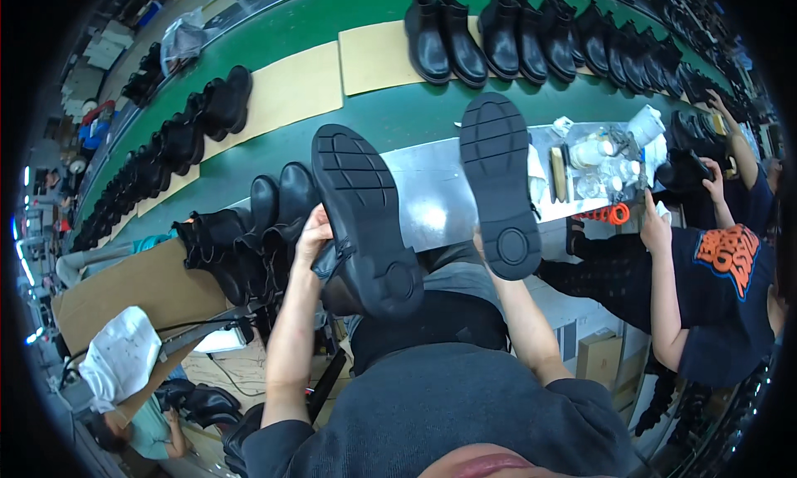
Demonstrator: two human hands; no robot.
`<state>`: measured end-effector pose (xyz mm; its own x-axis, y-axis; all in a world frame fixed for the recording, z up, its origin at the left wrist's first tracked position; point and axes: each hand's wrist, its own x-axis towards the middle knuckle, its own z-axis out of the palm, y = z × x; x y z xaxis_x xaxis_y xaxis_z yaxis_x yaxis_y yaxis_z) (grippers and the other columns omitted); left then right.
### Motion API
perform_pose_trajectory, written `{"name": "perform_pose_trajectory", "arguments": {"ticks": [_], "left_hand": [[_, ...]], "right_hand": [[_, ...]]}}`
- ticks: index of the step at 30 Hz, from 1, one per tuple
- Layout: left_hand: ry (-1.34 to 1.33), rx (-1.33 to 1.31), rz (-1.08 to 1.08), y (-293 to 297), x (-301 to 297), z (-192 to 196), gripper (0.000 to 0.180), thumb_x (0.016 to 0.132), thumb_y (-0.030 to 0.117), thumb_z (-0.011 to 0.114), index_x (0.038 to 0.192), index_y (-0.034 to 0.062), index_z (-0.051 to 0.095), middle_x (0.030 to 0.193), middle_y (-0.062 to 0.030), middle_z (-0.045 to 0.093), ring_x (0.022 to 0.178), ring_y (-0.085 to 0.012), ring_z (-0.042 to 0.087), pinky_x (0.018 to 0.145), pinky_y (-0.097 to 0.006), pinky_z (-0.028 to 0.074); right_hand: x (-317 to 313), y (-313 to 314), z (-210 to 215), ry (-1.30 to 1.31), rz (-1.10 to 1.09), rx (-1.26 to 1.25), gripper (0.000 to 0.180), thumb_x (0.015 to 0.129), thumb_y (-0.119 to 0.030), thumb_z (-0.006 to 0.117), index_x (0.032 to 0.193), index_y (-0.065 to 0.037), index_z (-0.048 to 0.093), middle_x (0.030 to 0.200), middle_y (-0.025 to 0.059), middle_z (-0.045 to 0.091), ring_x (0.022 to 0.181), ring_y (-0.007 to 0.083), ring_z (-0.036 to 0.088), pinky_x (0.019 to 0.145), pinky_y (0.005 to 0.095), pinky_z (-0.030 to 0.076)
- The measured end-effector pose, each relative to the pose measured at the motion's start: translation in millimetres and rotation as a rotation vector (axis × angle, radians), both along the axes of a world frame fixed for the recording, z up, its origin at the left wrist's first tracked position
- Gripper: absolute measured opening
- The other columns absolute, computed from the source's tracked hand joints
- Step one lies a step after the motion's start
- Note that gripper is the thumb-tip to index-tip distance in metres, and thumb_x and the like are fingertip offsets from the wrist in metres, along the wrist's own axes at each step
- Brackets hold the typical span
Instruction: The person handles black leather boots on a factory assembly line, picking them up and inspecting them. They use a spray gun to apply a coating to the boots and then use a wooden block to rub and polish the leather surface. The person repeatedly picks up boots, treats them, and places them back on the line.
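Note:
Two black boots are held up before me with their soles facing up. My left hand (pixel 314 239) grips the left boot (pixel 362 221) by its side near the ankle; its sole is grooved and the heel bears a round mark. The right boot (pixel 500 179) shows its whole sole, with a ring on the heel. Most of my right hand (pixel 481 247) is hidden behind that boot, with a little of it showing beside the heel; the forearm runs up to it. Between the two boots lies a shiny metal worktop (pixel 432 197).
Black ankle boots (pixel 452 38) stand in rows on tan sheets (pixel 295 88) along a green conveyor (pixel 282 30). More boots (pixel 220 241) sit at my left. Bottles (pixel 591 153) stand on the worktop's right. A co-worker (pixel 706 287) handles a boot at right; a white cloth (pixel 124 353) hangs lower left.

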<state>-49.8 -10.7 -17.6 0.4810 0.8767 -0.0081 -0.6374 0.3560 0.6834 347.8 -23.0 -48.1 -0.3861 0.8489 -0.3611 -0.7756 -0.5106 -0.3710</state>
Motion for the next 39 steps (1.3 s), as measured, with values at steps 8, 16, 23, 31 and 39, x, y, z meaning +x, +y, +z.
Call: {"name": "perform_pose_trajectory", "arguments": {"ticks": [8, 16, 23, 31, 39], "left_hand": [[0.189, 0.03, 0.176, 16, -20, 4, 0.052, 0.075, 0.009, 0.068, 0.123, -0.0046, 0.052, 0.108, -0.0109, 0.065, 0.091, -0.0153, 0.065, 0.083, -0.027, 0.052], [1.428, -0.128, -0.135, 84, 24, 78, 0.047, 0.076, 0.02, 0.07, 0.113, -0.0087, 0.06, 0.098, -0.0133, 0.068, 0.081, -0.0168, 0.065, 0.073, -0.027, 0.051], [1.539, 0.134, 0.401, 29, 64, 120, 0.021, 0.086, 0.017, 0.063, 0.09, -0.0036, 0.065, 0.075, -0.0092, 0.067, 0.067, -0.0117, 0.062, 0.063, -0.028, 0.051], [1.976, 0.185, -0.036, 7, 118, 65, 0.018, 0.071, 0.013, 0.067, 0.078, -0.0035, 0.066, 0.077, -0.0266, 0.064, 0.075, -0.0422, 0.064, 0.07, -0.048, 0.052], [2.052, 0.492, 0.175, 139, -4, 151, 0.022, 0.064, 0.018, 0.073, 0.074, 0.0004, 0.066, 0.072, -0.0215, 0.062, 0.072, -0.0386, 0.062, 0.069, -0.045, 0.05]], "right_hand": [[6, 7, 50, -0.178, 0.002, 0.23, 0.04, 0.078, 0.007, 0.041, 0.114, 0.008, 0.056, 0.11, 0.0186, 0.063, 0.097, 0.024, 0.064, 0.084, 0.0331, 0.053], [-96, 57, 56, -1.502, 0.279, 0.705, 0.052, 0.069, 0.0, 0.047, 0.121, 0.008, 0.051, 0.092, 0.0276, 0.064, 0.086, 0.0358, 0.065, 0.08, 0.0432, 0.051], [-107, 39, 45, -1.326, 0.341, 0.643, 0.058, 0.087, -0.027, 0.06, 0.133, 0.004, 0.043, 0.102, 0.0294, 0.062, 0.091, 0.0343, 0.066, 0.074, 0.0403, 0.053], [-91, 45, 22, -1.014, 0.39, 0.276, 0.047, 0.094, -0.03, 0.055, 0.129, 0.0, 0.048, 0.112, 0.0133, 0.061, 0.091, 0.0204, 0.065, 0.069, 0.031, 0.056], [-57, 66, 35, -1.135, 0.3, 0.281, 0.04, 0.093, -0.02, 0.056, 0.126, 0.003, 0.051, 0.109, 0.0169, 0.062, 0.087, 0.0195, 0.065, 0.066, 0.0284, 0.055]]}}
